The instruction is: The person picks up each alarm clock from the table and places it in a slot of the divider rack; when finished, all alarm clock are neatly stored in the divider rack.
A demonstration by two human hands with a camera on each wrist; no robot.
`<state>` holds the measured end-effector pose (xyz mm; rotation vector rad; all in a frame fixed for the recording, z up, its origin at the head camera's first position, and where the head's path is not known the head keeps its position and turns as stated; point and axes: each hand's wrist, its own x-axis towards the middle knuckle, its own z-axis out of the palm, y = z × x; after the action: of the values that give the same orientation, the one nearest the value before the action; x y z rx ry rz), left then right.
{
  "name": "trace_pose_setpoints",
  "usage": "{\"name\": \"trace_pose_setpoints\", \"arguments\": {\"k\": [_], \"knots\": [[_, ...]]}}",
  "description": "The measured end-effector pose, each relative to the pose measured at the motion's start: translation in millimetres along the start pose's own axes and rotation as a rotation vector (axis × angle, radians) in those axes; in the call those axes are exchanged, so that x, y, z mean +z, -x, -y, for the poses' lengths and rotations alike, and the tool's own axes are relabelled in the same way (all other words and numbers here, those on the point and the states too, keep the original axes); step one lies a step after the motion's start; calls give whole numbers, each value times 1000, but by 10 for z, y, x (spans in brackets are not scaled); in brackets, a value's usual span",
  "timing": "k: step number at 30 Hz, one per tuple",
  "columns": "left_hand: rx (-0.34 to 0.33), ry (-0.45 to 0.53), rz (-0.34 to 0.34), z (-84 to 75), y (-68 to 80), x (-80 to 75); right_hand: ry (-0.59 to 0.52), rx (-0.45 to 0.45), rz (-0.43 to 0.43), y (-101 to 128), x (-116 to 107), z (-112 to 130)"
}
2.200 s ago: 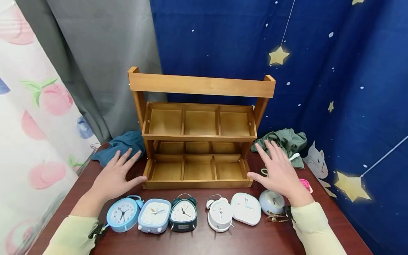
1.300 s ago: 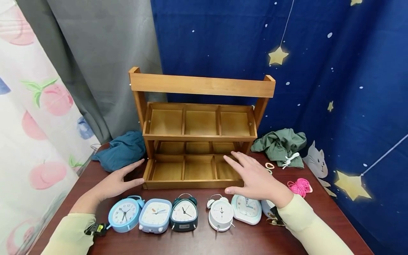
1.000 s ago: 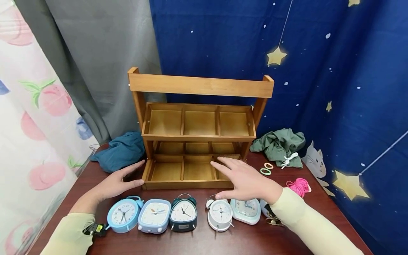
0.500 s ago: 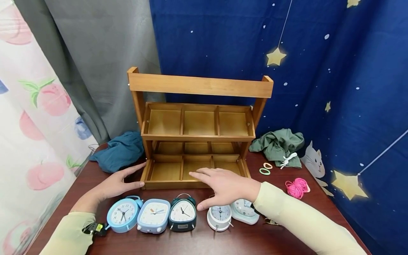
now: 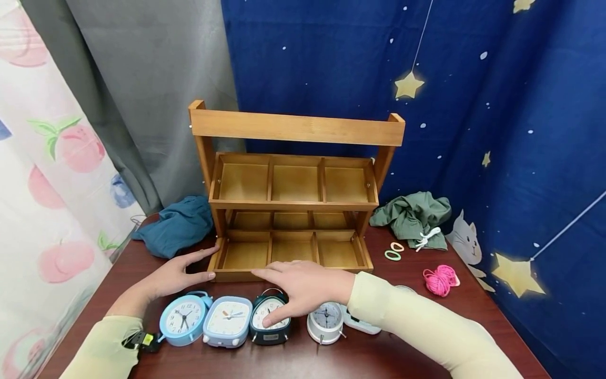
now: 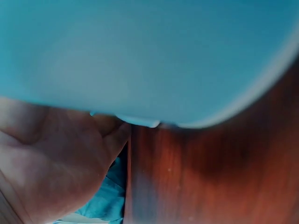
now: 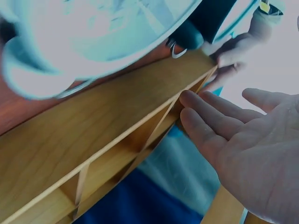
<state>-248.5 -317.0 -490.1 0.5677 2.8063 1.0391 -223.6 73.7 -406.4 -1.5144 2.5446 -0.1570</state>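
Right hand: the right hand lies spread and released, fingers straight, over the dark green clock; its thumb tip lies over the clock's face and the fingers point toward 9 o'clock along the front rail of the wooden rack. It grasps nothing.
Left hand: the left hand is flat and released on the desk, fingertips touching the rack's lower left corner, at 9 o'clock from the right hand.
Dark green clock: stands upright in the row at the desk's front edge, at 6 o'clock from the rack, third from the left.
Row of clocks: round blue clock, then pale blue square clock just beside it, at 9 o'clock from the dark green one; white round clock at its 3 o'clock, then a white flat clock partly hidden under the right sleeve.
Rack: two tiers, three compartments each.
Cloths: teal cloth at the rack's 9 o'clock, green cloth at its 3 o'clock.
Small things: hair ties and pink cord near the green cloth.
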Motion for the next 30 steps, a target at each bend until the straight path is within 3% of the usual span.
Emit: {"name": "trace_pose_setpoints", "arguments": {"k": [12,20,30], "knots": [[-12,14,12,13,-1,-8,10,23,82,-336,76,261],[-19,37,16,14,-3,9,-24,99,139,-477,197,397],[-18,34,10,11,10,-7,72,135,139,-637,322,540]]}}
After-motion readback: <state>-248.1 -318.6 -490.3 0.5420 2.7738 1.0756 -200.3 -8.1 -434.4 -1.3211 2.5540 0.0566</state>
